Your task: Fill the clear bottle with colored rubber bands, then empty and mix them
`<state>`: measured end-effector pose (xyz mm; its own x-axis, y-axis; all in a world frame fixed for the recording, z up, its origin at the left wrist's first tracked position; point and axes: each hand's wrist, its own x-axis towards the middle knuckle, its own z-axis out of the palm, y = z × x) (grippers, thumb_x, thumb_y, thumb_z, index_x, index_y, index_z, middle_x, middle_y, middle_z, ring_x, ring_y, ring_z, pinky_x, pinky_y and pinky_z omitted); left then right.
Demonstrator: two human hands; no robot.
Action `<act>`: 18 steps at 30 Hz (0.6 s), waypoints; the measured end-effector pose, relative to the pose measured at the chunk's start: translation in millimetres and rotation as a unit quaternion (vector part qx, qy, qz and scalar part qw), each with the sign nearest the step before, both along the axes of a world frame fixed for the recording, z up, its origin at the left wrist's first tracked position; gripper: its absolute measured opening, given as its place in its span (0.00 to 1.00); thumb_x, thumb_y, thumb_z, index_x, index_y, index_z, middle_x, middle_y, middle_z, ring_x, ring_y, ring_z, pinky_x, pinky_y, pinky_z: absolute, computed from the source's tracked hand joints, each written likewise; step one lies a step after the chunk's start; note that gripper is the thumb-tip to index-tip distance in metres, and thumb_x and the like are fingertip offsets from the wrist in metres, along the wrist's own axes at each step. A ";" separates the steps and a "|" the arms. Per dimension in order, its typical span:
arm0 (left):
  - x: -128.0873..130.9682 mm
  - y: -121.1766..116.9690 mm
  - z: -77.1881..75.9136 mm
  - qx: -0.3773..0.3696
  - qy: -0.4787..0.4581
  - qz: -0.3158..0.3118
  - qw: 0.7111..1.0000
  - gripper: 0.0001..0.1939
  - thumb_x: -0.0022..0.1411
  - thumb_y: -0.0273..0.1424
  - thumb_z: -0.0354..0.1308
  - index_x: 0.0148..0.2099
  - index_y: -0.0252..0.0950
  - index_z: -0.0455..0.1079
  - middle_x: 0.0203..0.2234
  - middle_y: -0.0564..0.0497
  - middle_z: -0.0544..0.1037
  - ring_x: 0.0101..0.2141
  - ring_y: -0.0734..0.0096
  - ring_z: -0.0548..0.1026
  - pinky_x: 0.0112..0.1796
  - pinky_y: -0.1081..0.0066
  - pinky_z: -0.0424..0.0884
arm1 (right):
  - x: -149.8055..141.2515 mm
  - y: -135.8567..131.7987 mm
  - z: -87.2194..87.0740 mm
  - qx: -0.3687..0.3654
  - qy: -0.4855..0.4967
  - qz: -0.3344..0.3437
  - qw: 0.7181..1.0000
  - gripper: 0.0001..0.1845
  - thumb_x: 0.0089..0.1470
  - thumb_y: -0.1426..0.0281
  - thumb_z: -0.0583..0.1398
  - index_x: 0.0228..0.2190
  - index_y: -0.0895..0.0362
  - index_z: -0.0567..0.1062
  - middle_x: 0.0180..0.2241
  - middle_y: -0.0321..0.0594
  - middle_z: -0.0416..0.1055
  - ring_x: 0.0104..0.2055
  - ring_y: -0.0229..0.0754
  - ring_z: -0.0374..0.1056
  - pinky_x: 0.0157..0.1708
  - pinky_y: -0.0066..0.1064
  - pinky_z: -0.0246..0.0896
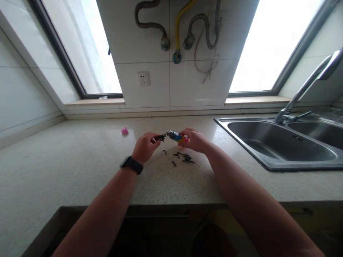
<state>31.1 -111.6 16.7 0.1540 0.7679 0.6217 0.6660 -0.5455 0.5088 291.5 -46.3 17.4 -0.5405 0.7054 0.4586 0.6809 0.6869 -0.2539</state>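
My left hand is closed, with a small bunch of thin dark pieces pinched at the fingertips. In my right hand is a short blue, yellow and pink tube-shaped thing, held nearly level. Its silvery end points left, close to the bunch; whether they touch is unclear. On the counter below the hands lie several short, dark, slightly curved pieces, too small to name. One dark piece lies apart from them, nearer my left hand. A small pink thing sits further left.
The speckled pale counter runs to a tiled wall. At the right is a steel sink with a tall tap. A socket and several hoses are on the wall between two windows. A dark opening lies beyond the front edge.
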 end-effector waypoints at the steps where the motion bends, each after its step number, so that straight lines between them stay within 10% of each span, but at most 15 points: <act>1: -1.9 1.1 -0.9 0.000 -0.010 0.011 1.000 0.10 0.63 0.32 0.57 0.45 0.37 0.75 0.36 0.48 0.78 0.29 0.73 0.74 0.31 0.71 0.72 | -0.4 0.0 -0.2 0.000 -0.002 0.002 1.000 0.22 0.47 0.56 0.67 0.44 0.49 0.75 0.42 0.40 0.73 0.42 0.46 0.68 0.41 0.36 0.60; 18: -1.8 0.7 4.3 0.080 0.076 0.037 0.993 0.12 0.62 0.24 0.59 0.48 0.37 0.75 0.34 0.48 0.75 0.34 0.69 0.74 0.39 0.67 0.72 | -11.8 -14.9 8.7 0.020 -0.041 0.029 0.999 0.22 0.49 0.57 0.66 0.46 0.50 0.75 0.42 0.42 0.73 0.46 0.48 0.68 0.44 0.37 0.61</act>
<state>29.3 -110.9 21.0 0.2035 0.6738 0.7104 0.7696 -0.5586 0.3094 279.7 -61.3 26.1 -0.6176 0.6531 0.4382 0.6567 0.7348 -0.1696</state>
